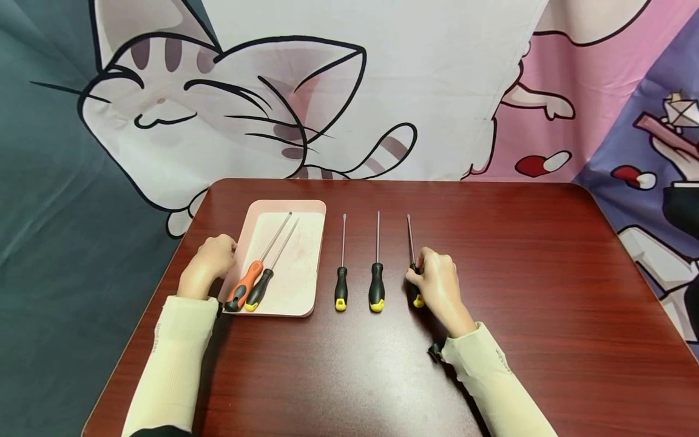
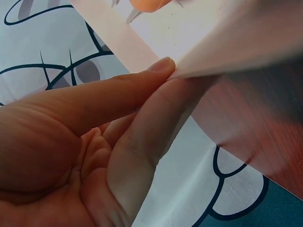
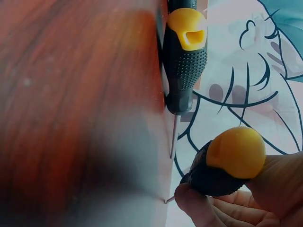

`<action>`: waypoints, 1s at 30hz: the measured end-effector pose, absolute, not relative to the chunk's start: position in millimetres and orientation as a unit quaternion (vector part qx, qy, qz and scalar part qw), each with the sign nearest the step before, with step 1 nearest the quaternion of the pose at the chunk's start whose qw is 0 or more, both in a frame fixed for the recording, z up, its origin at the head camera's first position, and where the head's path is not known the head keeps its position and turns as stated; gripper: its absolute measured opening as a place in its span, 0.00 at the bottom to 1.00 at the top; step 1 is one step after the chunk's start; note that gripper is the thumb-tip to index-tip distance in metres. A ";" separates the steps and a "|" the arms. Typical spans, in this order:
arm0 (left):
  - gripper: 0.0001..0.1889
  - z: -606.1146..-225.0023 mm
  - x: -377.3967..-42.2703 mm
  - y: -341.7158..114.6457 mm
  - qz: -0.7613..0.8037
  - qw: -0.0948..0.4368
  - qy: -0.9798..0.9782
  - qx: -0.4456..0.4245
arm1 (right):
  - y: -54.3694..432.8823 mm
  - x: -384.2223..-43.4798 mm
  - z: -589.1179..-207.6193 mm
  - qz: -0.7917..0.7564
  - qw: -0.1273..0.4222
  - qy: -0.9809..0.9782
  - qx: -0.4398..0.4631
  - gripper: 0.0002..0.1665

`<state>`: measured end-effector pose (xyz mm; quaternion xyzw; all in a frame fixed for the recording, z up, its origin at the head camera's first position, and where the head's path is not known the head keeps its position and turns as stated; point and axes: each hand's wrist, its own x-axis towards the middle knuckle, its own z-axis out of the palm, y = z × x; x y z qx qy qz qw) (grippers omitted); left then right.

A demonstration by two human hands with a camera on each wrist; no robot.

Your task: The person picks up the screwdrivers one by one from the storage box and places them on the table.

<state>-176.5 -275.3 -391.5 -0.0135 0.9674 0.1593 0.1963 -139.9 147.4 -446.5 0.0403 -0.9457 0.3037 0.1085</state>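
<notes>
My left hand (image 1: 214, 258) pinches the left rim of a pale pink tray (image 1: 297, 291) between thumb and finger, as the left wrist view also shows. Inside the tray lie an orange-handled screwdriver (image 1: 250, 280) and a black-handled one with a yellow end (image 1: 262, 288), side by side and slanted. My right hand (image 1: 437, 279) grips the black handle of a screwdriver (image 3: 236, 156) whose yellow end faces the right wrist camera; its shaft points away toward the table's back. Left of it, two more black-and-yellow screwdrivers, one nearer (image 1: 377, 285) and one beside the tray (image 1: 341, 288), lie parallel on the table.
The brown wooden table (image 1: 524, 273) has a rounded back edge against a cloth printed with a cartoon cat (image 1: 164, 115). A dark object (image 1: 682, 206) shows at the far right edge of the head view.
</notes>
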 end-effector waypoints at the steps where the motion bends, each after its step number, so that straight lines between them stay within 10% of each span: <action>1: 0.18 -391.6 -176.7 -275.4 0.157 0.196 0.968 -0.013 | 147.3 -139.6 -447.3 0.299 0.107 -0.947 0.039 0.14; 30: 0.14 -395.5 -177.5 -277.5 0.161 0.192 0.968 -0.021 | 144.6 -144.7 -448.1 0.247 0.014 -0.969 0.003 0.18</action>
